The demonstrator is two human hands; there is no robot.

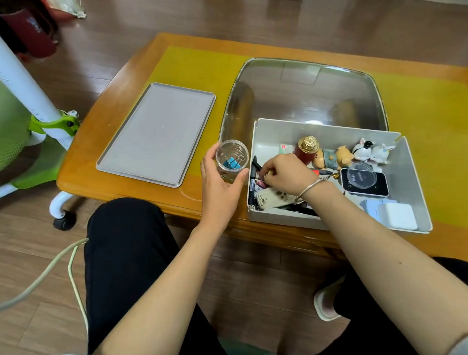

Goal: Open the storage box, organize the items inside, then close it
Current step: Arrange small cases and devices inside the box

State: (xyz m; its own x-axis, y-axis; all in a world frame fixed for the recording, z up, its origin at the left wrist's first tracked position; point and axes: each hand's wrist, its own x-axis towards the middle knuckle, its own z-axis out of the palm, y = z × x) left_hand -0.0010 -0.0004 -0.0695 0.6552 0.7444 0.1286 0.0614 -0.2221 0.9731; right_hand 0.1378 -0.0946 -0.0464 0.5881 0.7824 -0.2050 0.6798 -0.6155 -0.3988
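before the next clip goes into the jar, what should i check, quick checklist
1. Storage box open, lid set aside on the table: ok.
2. Jar open, mouth unobstructed: ok.
3. Left hand steadies the jar: ok.
4. Jar has room; one blue binder clip inside: ok.
5. Right hand has actually pinched a clip among the clutter: cannot tell, fingertips hidden.
6. Jar close beside the box, short carry: ok.
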